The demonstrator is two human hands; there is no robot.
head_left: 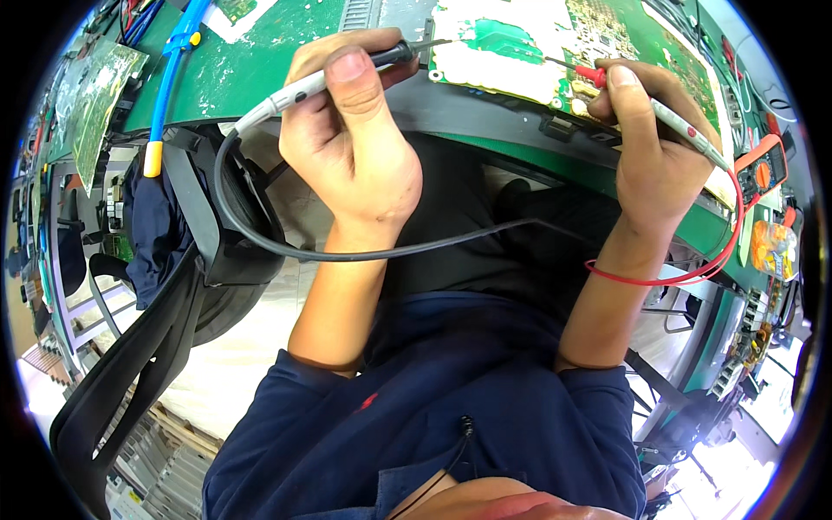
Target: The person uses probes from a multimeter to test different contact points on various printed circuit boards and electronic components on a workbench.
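Note:
My left hand (355, 121) is closed around a black test probe (299, 90) with a pale grey handle. Its thin metal tip points right, over the left part of a green circuit board (511, 39) that lies at the bench's near edge. Between the fingers of my right hand (663, 143) is a red test probe (685, 130), also pale-handled, its tip pointing left at the board. Whether either tip touches the board I cannot tell. A black lead (347, 256) loops below my left hand, and a red lead (667, 281) hangs by my right wrist.
An orange-and-black multimeter (763, 176) stands at the right, near a clear container of small coloured items (773, 250). A blue tube with a yellow end (173, 78) crosses the green bench mat (260, 52) on the left. Another circuit board (100, 104) sits far left, above a black chair (165, 347).

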